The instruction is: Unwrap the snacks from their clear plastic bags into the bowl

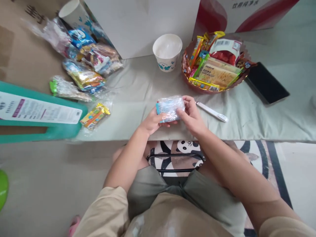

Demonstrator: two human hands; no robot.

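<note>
Between both hands, just above the table's near edge, is a small rectangular packet (pixel 170 107) in shiny clear plastic with light blue parts. My left hand (pixel 153 121) grips its left side, thumb on top and fingers beneath. My right hand (pixel 192 115) holds the right side, its thumb pressed on the face. Glare hides any print on the packet. Right of my right hand lies a slim white tool (pixel 212 112), perhaps a utility knife. Beyond the hands stands a white paper cup (pixel 167 54) with a blue leaf pattern.
A reddish basket (pixel 187 80) of packaged snacks stands back right, beside a black phone (pixel 268 84). Several wrapped snacks (pixel 85 75) lie at left near a tipped paper cup (pixel 74 14). A green carton (pixel 61 126) juts in from the left. White boxes (pixel 143 26) line the back.
</note>
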